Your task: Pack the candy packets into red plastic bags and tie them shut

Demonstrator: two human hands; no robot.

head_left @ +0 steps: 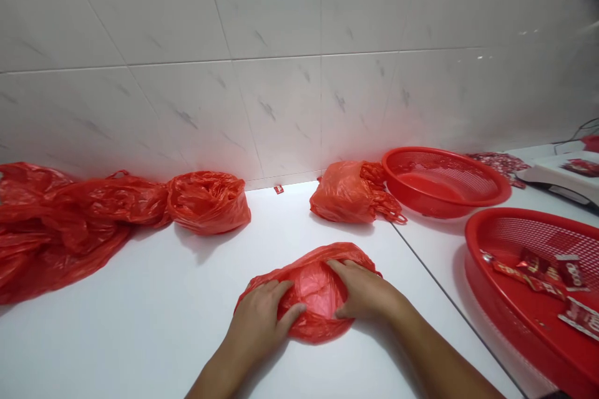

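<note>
white tile wall (pixel 262 56) behind a white counter (pixel 140 336); a loose red heap (pixel 47 230) and bunched red bags (pixel 208 202) already lie along it, red baskets (pixel 442 182) to the right. mid-counter, the left hand (pixel 257 324) and right hand (pixel 365 290) press open, not gripping, on one more red plastic bag (pixel 316 293), still unbunched.

Left hand (pixel 256 324), right hand (pixel 365 290): white countertop (pixel 140 336) gives passage leftward and forward — a red plastic bag (pixel 208 202) and a second bag (pixel 344 193) stand ahead — a red plastic basket (pixel 472 249) blocks rightward.
</note>
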